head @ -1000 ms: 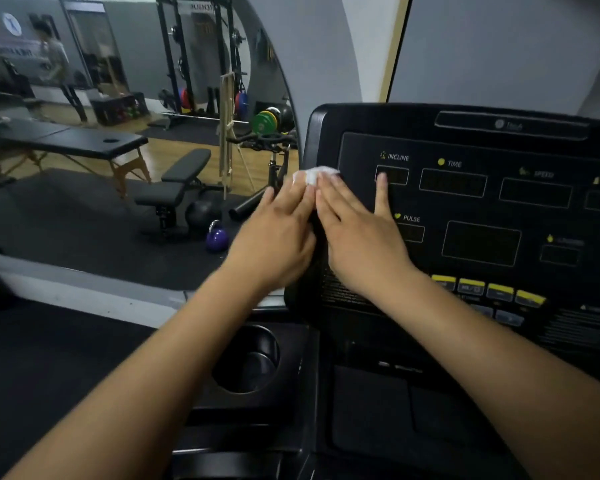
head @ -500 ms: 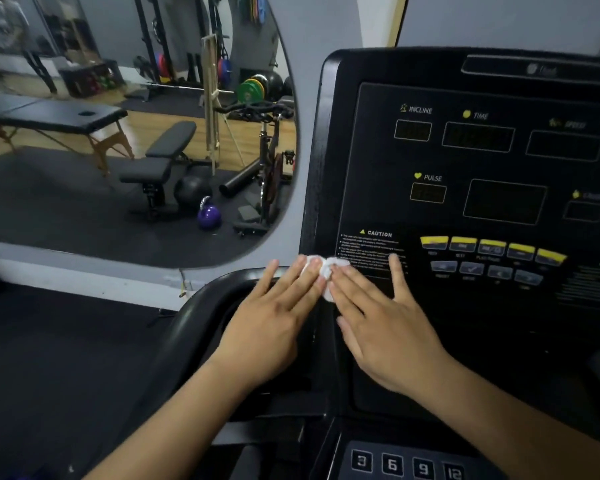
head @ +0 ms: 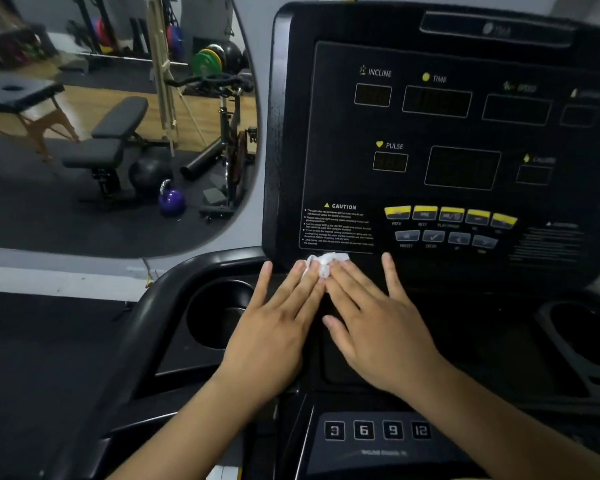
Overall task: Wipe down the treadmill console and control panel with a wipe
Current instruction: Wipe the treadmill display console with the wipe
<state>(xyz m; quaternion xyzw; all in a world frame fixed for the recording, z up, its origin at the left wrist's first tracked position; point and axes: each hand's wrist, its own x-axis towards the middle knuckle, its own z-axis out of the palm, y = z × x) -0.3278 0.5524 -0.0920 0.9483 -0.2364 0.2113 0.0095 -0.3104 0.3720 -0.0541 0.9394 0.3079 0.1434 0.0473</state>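
Note:
The black treadmill console (head: 343, 168) fills the right half of the view, with dark displays and a row of yellow buttons (head: 451, 213). A small crumpled white wipe (head: 326, 262) lies against the console's lower left edge, just below the caution label. My left hand (head: 274, 327) and my right hand (head: 374, 323) lie flat side by side with fingers spread. The fingertips of both hands press on the wipe. Most of the wipe is hidden under the fingers.
A round cup holder (head: 219, 313) sits left of my left hand, another one (head: 586, 334) at the far right. Numbered keys 3, 6, 9, 12 (head: 378, 430) lie below my wrists. A mirror (head: 118, 126) at left reflects a bench, a purple kettlebell and an exercise bike.
Both hands have slid the wipe down the console's left side, from beside the incline display to the bottom edge below the caution label.

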